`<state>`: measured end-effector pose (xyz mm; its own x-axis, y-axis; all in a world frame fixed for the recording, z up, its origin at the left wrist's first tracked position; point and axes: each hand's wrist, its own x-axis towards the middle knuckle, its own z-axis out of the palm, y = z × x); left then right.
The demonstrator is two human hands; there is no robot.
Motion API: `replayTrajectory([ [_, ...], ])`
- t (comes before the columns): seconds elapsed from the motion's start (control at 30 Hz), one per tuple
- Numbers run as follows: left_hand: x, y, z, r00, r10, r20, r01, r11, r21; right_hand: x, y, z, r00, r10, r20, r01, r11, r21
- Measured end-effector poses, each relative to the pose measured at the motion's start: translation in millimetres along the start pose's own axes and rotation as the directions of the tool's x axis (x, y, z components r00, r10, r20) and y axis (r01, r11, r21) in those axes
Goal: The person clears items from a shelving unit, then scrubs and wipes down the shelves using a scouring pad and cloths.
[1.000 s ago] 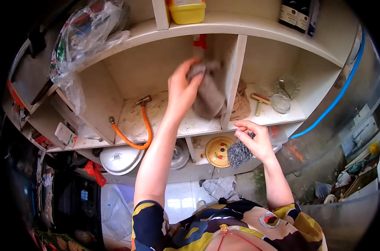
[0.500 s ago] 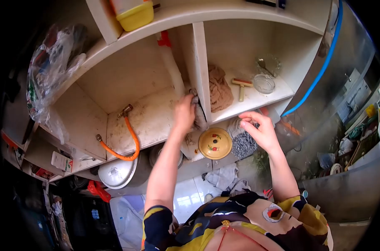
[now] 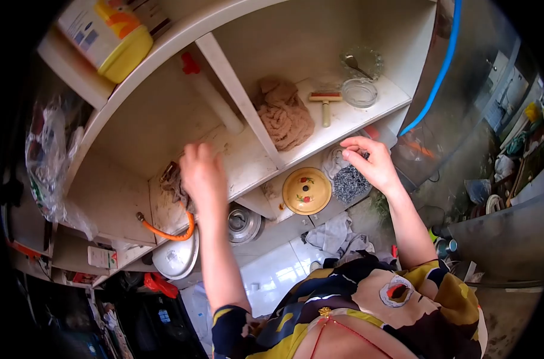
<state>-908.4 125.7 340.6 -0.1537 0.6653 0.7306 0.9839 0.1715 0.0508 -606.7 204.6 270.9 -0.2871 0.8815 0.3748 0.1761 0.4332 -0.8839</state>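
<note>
My left hand [image 3: 203, 176] is closed on a grayish cloth [image 3: 175, 183] and presses it near the left part of the cabinet's lower shelf. Under the cloth and hand runs an orange hose [image 3: 175, 236], its upper end hidden. My right hand [image 3: 372, 163] hovers in front of the right compartment's edge, thumb and fingers curved and slightly apart, with nothing visible between them. Below it lies a gray speckled mat or cloth [image 3: 349, 184]. Beside that sits a yellow round lid [image 3: 307, 191] with red flowers.
The right compartment holds a crumpled brown towel [image 3: 285, 113], a squeegee-like tool [image 3: 325, 109] and a glass ashtray [image 3: 360, 93]. A white pipe [image 3: 215, 99] and an upright divider [image 3: 239, 99] stand between compartments. A plastic bag [image 3: 53, 161] hangs at left; a blue hose [image 3: 442, 72] runs down at right.
My left hand has carried the cloth leftward along the shelf, from beside the divider to the orange hose. My right hand stays near the shelf edge. The view has shifted.
</note>
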Motion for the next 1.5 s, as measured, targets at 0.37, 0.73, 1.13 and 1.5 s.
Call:
replayTrajectory([
  [0.37,8,123,88,0.834,0.412,0.366,-0.531,0.782,0.328,-4,52,-37,0.990,0.143,0.007,-0.142,0.977,0.162],
  [0.73,43,126,106,0.957,0.065,0.284,-0.050,0.997,-0.058,12,72,-4,0.973,0.103,0.206,-0.134,0.981,0.144],
  [1.13,26,142,6,0.978,-0.178,-0.113,-0.027,0.428,-0.903,94,20,60,0.964,-0.101,0.244,0.008,0.935,0.354],
  [1.5,-45,45,-14,0.731,-0.682,-0.017,-0.158,-0.145,-0.977,4,-89,102,0.839,-0.532,-0.114,0.542,0.836,0.090],
])
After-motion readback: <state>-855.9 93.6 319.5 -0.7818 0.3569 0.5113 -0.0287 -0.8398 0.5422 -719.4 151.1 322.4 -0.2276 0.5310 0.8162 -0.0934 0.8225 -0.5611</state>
